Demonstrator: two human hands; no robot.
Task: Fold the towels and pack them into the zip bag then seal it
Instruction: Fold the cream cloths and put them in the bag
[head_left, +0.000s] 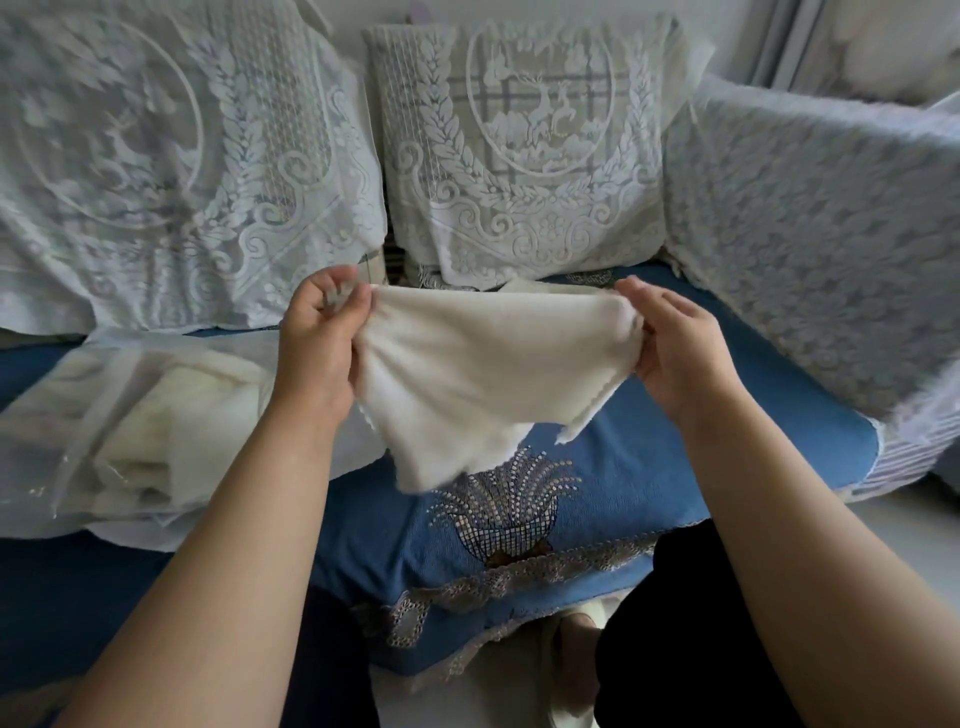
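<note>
1. Fingers (358, 301) of left hand (317, 338): curled, pinching the upper left corner of a cream towel (478, 374) btwn thumb and fingertips. Firm hold as far as I can see.
2. Right hand (675, 348): fingers curled round the towel's upper right edge, thumb on the near side. Also gripping.
3. Towel: held up in the air btwn both hands, top edge stretched roughly level, lower part hanging in loose folds w/ a ragged bottom edge. Clear of the seat below. Not folded flat.
4. Zip bag (104, 415): lies on the seat to the left, just beside the left forearm. Clear plastic, crinkled. Contents: cream fabric visible through the plastic, looks like towels bundled inside; I cannot tell the count. Cannot tell whether the zip is closed.
5. Seat: blue sofa cover (649, 467) w/ a beaded basket motif (498, 499) directly under the hanging towel, lace trim along the front edge.
6. Behind: two lace-covered cushions, left cushion (171, 156) and centre cushion (524, 156), upright against the back. Lace-covered armrest (810, 234) at right.
7. Bottom of view: dark trouser legs (675, 649) at the sofa's front edge, pale slipper (576, 639) btwn them on the floor.
</note>
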